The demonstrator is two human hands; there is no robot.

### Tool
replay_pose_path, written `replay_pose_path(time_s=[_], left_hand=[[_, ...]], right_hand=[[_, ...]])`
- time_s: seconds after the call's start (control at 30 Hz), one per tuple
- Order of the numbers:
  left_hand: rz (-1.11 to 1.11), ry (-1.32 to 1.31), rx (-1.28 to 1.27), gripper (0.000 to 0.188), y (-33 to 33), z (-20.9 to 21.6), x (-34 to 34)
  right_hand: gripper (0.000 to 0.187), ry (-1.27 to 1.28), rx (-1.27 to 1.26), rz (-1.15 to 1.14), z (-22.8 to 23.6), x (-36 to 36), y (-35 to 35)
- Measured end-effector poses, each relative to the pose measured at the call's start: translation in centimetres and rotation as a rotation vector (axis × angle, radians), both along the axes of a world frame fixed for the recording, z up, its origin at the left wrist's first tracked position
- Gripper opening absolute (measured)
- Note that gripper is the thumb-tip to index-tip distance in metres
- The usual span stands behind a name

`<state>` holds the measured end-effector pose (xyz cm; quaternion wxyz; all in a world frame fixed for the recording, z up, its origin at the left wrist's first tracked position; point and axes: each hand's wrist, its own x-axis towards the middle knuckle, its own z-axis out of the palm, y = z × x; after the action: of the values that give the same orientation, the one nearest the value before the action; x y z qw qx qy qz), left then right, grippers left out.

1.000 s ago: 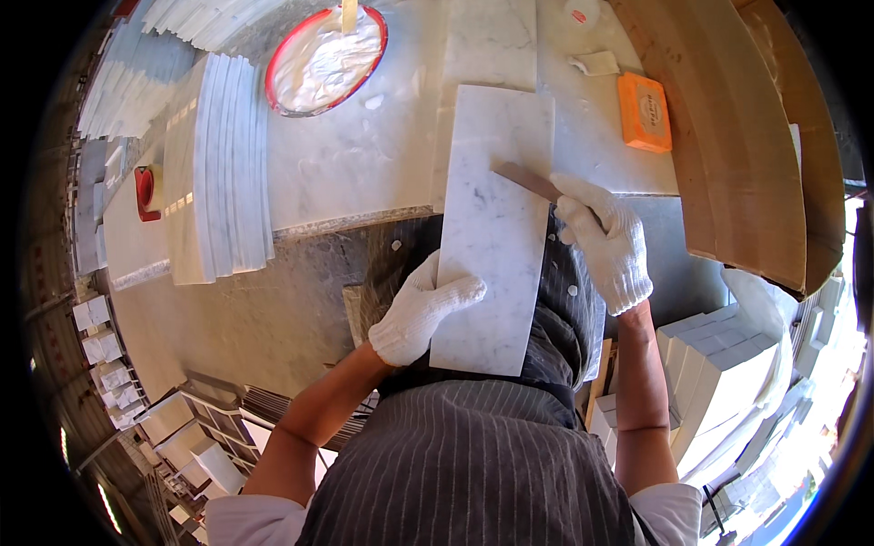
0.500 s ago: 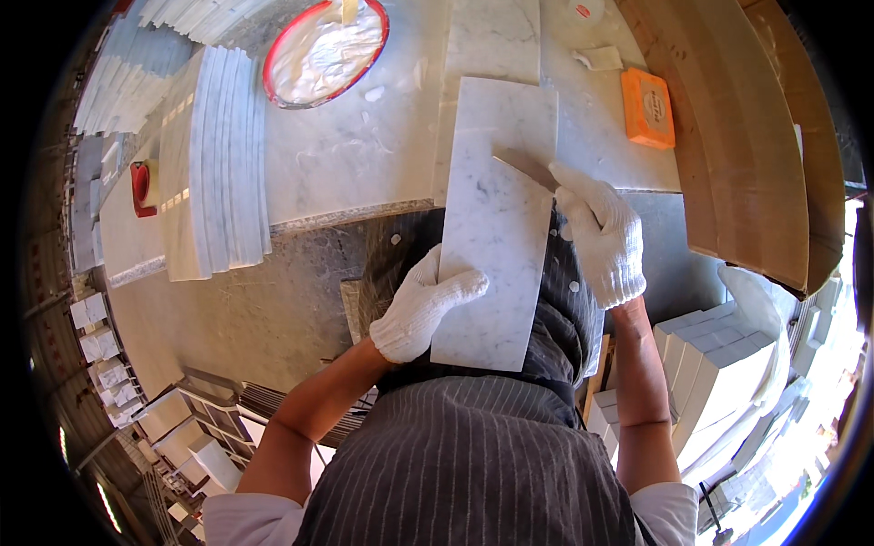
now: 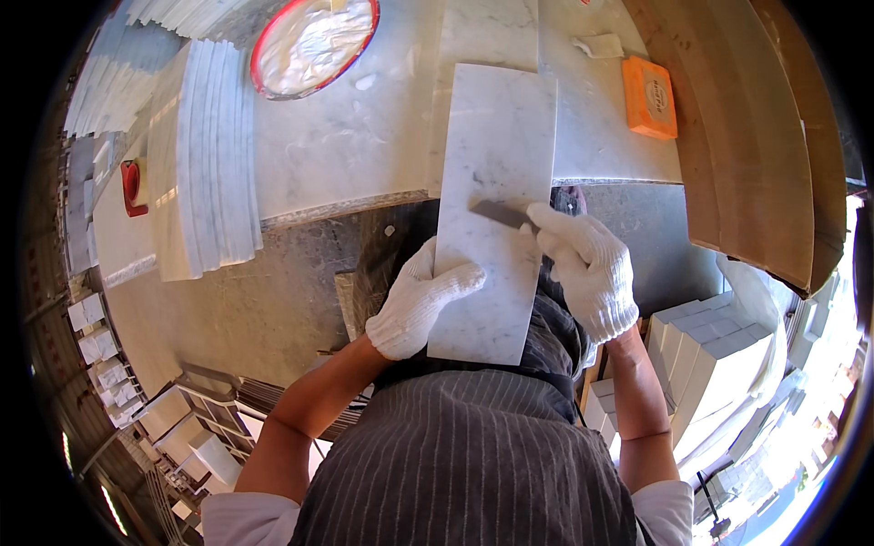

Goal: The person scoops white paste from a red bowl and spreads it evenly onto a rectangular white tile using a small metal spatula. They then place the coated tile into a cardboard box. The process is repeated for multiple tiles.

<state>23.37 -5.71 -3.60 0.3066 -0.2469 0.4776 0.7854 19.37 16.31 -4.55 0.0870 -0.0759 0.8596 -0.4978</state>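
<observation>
A long white marble tile with grey veins slants from my lap up over the workbench's front edge. My left hand, in a white knitted glove, grips its left edge, with the thumb flat on the upper face. My gloved right hand is closed on a flat-bladed scraper at the tile's right side. The blade lies over the tile's middle, pointing left and slightly blurred. Inside the fist the scraper's handle is hidden. My right fingers are close to the tile's right edge.
A red-rimmed tub of white paste stands at the back. Stacked marble strips and a red tape roll are on the left. To the right are an orange block, a cardboard box and piled white boxes.
My right hand and the scraper have moved nearer and left, from the tile's right edge over its middle. The left hand keeps its grip. The view has shifted slightly.
</observation>
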Motion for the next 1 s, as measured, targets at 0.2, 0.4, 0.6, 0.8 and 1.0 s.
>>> replay_pose_path(time_s=[0.2,0.4,0.6,0.8,1.0], left_hand=[[0.003,-0.012,0.035,0.042,0.1,0.1,-0.1],[0.033,0.002,0.043,0.044,0.1,-0.7,0.2],[-0.015,0.01,-0.024,0.041,0.2,-0.4,0.1],[0.027,0.013,0.015,0.042,0.1,-0.3,0.3],[0.068,0.005,0.296,0.062,0.2,-0.9,0.4]], right_hand=[[0.029,-0.296,-0.221,-0.234,1.1,-3.5,0.3],[0.03,-0.349,-0.19,-0.056,1.1,-4.5,0.6],[0.034,-0.391,-0.211,-0.024,1.1,-4.8,1.3],[0.03,-0.49,-0.629,-0.178,-2.4,-1.8,4.8],[0.036,-0.275,-0.906,-0.325,-1.8,-2.3,0.3]])
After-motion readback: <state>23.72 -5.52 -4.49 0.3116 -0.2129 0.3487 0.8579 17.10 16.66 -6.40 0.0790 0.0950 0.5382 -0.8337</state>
